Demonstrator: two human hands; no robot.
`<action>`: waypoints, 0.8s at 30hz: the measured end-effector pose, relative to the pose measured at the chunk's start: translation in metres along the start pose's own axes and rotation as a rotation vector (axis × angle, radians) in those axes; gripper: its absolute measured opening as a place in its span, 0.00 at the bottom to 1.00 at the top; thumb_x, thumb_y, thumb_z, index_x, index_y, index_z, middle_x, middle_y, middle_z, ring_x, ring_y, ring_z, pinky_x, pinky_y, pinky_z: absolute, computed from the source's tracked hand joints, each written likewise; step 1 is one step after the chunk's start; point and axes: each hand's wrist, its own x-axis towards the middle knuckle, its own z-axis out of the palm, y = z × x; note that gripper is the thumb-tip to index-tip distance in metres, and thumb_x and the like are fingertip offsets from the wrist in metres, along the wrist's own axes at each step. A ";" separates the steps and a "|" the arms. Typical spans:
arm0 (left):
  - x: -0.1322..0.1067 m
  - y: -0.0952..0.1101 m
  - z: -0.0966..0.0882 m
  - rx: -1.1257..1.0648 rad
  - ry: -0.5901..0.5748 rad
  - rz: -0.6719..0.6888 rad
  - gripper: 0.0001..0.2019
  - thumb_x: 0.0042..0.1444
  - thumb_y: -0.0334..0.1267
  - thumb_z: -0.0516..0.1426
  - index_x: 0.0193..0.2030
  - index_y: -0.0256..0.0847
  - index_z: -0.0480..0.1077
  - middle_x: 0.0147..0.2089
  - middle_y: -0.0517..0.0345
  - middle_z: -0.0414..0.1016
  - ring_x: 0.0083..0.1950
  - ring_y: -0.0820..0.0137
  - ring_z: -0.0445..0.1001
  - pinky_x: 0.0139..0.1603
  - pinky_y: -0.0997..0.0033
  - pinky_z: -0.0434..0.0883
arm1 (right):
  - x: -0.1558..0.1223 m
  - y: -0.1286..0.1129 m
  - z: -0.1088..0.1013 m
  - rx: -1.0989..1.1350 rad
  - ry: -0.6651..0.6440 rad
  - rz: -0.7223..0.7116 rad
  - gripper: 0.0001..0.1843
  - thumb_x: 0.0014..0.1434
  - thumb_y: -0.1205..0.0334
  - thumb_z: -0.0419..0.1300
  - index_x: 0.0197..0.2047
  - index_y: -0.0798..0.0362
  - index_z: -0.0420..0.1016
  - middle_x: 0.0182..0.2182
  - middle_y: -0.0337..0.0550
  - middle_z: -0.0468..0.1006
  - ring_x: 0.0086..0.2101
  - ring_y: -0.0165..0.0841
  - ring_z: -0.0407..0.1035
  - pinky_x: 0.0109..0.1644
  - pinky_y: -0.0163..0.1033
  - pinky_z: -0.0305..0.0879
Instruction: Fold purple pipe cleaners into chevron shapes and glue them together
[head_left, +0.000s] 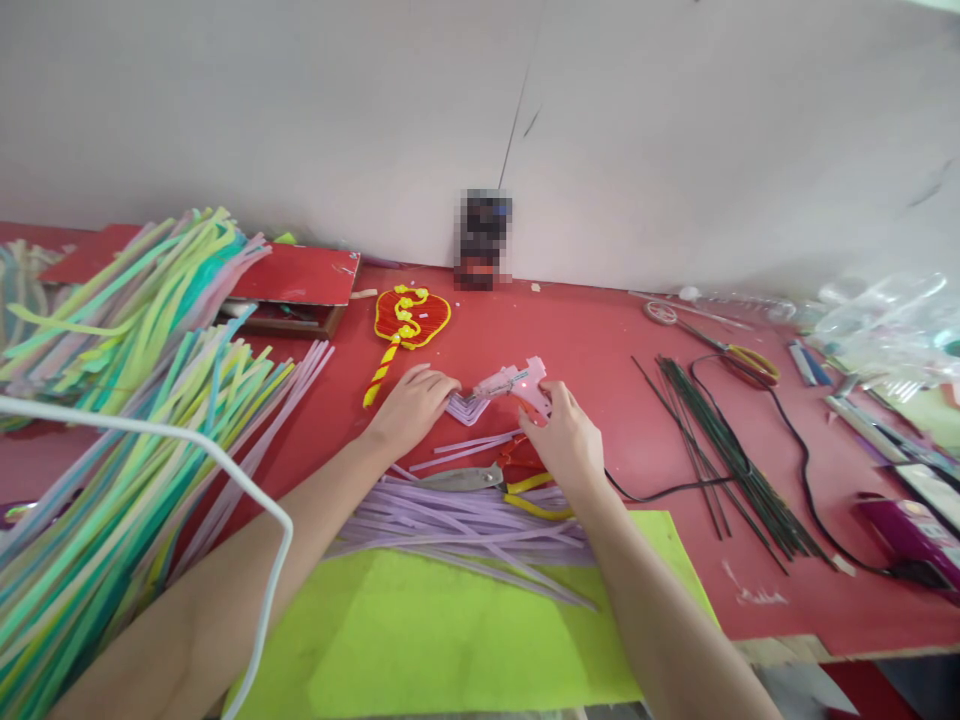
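Observation:
My right hand (568,440) is wrapped round the handle of a pink hot glue gun (507,382), its nozzle pointing left. Under the nozzle lies a lilac piece of bent pipe cleaners (468,411), nested in a V shape. The fingers of my left hand (417,402) close on the left edge of that piece. Nearer to me, a pair of scissors (472,479) with red and yellow handles rests on a bundle of lilac pipe cleaners (450,530). A red fan shape with yellow trim (424,320) lies beyond my left hand.
Pipe cleaners in many colours (202,410) pile up on the left, crossed by a white bar (225,462). A lime-green sheet (450,640) covers the near edge. On the right lie dark green stems (739,470), a black cord (804,450) and more scissors (720,345).

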 end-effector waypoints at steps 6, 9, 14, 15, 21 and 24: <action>0.000 0.001 -0.001 0.007 -0.002 0.004 0.09 0.60 0.29 0.50 0.45 0.38 0.67 0.44 0.53 0.76 0.48 0.66 0.72 0.58 0.58 0.62 | 0.001 0.003 -0.002 -0.003 0.007 0.007 0.15 0.55 0.56 0.55 0.46 0.47 0.65 0.43 0.42 0.77 0.35 0.37 0.72 0.28 0.36 0.60; 0.000 0.001 -0.001 -0.003 -0.002 0.001 0.09 0.60 0.28 0.50 0.45 0.38 0.67 0.44 0.53 0.76 0.48 0.66 0.72 0.59 0.57 0.62 | 0.001 0.003 -0.002 0.010 0.011 0.019 0.15 0.55 0.56 0.55 0.46 0.47 0.65 0.43 0.42 0.76 0.35 0.37 0.72 0.29 0.36 0.60; 0.000 0.001 -0.001 -0.013 0.015 -0.024 0.10 0.58 0.28 0.51 0.45 0.37 0.67 0.44 0.52 0.75 0.48 0.65 0.72 0.58 0.58 0.63 | -0.001 -0.003 -0.003 0.020 -0.021 0.015 0.14 0.55 0.56 0.55 0.46 0.47 0.64 0.45 0.41 0.76 0.37 0.37 0.73 0.30 0.36 0.61; 0.000 0.001 -0.001 -0.012 0.019 -0.029 0.10 0.58 0.28 0.51 0.46 0.37 0.67 0.44 0.52 0.75 0.48 0.65 0.72 0.58 0.58 0.64 | -0.001 -0.004 -0.003 0.021 -0.025 0.012 0.14 0.56 0.56 0.55 0.46 0.47 0.65 0.45 0.41 0.76 0.37 0.37 0.73 0.30 0.36 0.61; 0.000 0.002 -0.002 -0.009 0.005 -0.030 0.10 0.58 0.27 0.51 0.46 0.38 0.66 0.44 0.53 0.76 0.47 0.66 0.72 0.58 0.57 0.63 | -0.002 -0.005 -0.003 0.009 -0.013 -0.011 0.14 0.56 0.56 0.54 0.46 0.48 0.64 0.46 0.42 0.76 0.36 0.38 0.73 0.30 0.37 0.61; 0.000 0.002 -0.002 -0.015 0.002 -0.026 0.10 0.58 0.27 0.51 0.46 0.37 0.66 0.44 0.52 0.76 0.47 0.66 0.72 0.59 0.58 0.63 | -0.002 -0.005 -0.003 -0.006 -0.025 -0.008 0.14 0.57 0.56 0.54 0.46 0.48 0.64 0.46 0.43 0.76 0.36 0.37 0.73 0.29 0.37 0.60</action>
